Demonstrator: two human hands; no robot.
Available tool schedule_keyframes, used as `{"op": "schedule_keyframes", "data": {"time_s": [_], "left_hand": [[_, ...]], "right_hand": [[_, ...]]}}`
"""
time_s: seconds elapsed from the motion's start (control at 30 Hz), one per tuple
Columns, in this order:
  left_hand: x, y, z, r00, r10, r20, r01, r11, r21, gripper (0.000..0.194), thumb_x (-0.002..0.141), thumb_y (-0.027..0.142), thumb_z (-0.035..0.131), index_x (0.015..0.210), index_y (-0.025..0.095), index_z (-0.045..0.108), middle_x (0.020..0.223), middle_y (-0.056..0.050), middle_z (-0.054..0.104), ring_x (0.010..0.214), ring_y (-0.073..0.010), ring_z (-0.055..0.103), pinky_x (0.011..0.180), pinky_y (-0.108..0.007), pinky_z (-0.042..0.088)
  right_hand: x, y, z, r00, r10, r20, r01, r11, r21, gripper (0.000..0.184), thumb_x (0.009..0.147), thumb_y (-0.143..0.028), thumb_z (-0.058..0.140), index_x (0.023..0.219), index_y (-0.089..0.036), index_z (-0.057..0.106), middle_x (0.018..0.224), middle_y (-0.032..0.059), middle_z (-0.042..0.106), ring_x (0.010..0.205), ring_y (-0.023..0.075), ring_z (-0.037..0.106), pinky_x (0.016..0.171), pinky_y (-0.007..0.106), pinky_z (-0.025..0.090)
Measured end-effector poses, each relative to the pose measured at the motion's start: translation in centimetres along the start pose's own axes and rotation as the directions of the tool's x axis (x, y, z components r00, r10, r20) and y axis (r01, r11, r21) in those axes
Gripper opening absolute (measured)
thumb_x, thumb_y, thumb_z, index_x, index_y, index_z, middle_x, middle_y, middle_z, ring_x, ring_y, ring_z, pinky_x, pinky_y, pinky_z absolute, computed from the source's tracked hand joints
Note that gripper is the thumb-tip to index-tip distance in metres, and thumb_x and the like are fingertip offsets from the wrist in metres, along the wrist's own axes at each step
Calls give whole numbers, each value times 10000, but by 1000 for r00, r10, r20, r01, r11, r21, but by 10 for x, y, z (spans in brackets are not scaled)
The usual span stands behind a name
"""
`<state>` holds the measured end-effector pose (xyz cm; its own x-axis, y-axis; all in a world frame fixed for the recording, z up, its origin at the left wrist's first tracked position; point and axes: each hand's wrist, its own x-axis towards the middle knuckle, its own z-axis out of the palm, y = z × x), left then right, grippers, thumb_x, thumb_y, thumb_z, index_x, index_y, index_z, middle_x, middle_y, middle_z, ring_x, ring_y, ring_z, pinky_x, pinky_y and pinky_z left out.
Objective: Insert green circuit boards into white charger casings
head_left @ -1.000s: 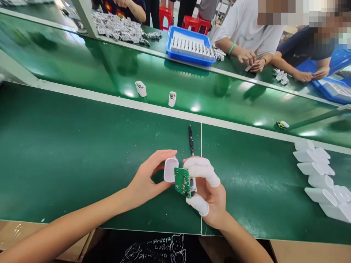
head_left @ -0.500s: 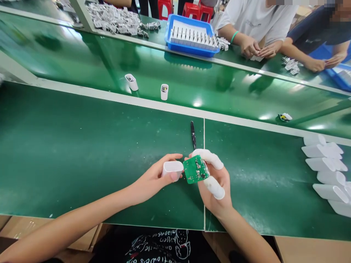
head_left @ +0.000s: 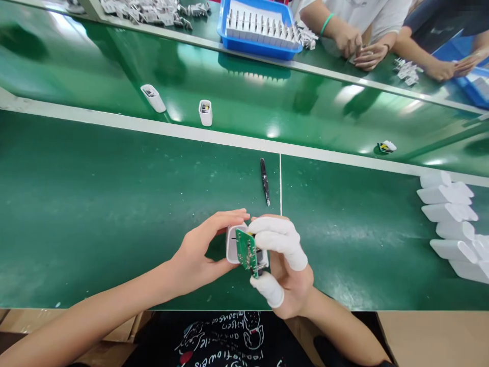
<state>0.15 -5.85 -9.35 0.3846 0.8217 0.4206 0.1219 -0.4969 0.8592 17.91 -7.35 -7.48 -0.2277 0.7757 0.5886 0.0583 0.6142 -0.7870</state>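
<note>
White plug casing [head_left: 233,244] | left hand [head_left: 200,252], fingers wrapped around it | right hand [head_left: 290,275], cot-covered fingers [head_left: 273,235] clamped on green circuit board [head_left: 246,252] at casing mouth | tweezers [head_left: 264,181] lying near, on green bench [head_left: 114,204]

A circuit board [head_left: 247,252] sits at the open end of a plastic charger casing [head_left: 234,244], between the left hand [head_left: 200,252] and right hand [head_left: 286,260]. Tweezers [head_left: 264,181] lie on the workbench [head_left: 114,214] behind them, a cluster of casings [head_left: 446,214] lies to the right, and a tray [head_left: 255,48] sits on the farther bench.
</note>
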Motion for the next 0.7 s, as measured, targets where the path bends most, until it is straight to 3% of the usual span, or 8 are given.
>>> {"op": "schedule_keyframes", "data": {"time_s": [0.13,0.27,0.43,0.7], "left_hand": [[-2,-2,-1,997,76,-8,-76,997,13,450,817,133,707,1224,162,518,1187,-141,681,1226,-210,630,1017,-298,562],[-1,-1,-2,993,111,-31,-109,993,53,434,811,146,719,1201,151,527,1164,-151,686,1191,-213,652,990,-300,580],[-1,0,-2,994,101,-45,-97,992,78,440,808,172,735,1198,148,533,1146,-149,693,1163,-208,666,980,-304,587],[-4,-1,-1,997,63,-47,-60,995,75,467,787,113,714,1215,164,533,1168,-133,685,1168,-203,660,969,-306,595]], "right_hand": [[4,-2,4,996,-82,35,85,993,-86,242,958,-284,547,1179,-186,541,1021,58,615,1039,192,595,980,370,509],[3,-2,4,989,-145,41,150,977,-153,225,963,-278,534,1154,-159,536,1067,78,612,1054,176,597,1010,345,496],[1,0,5,988,-149,34,153,960,-234,205,966,-278,526,1136,-164,538,1086,90,611,1061,188,596,996,366,515],[4,4,10,988,-152,28,155,965,-213,207,945,-241,554,1137,-164,552,1075,88,609,1026,195,611,925,359,562]]}}
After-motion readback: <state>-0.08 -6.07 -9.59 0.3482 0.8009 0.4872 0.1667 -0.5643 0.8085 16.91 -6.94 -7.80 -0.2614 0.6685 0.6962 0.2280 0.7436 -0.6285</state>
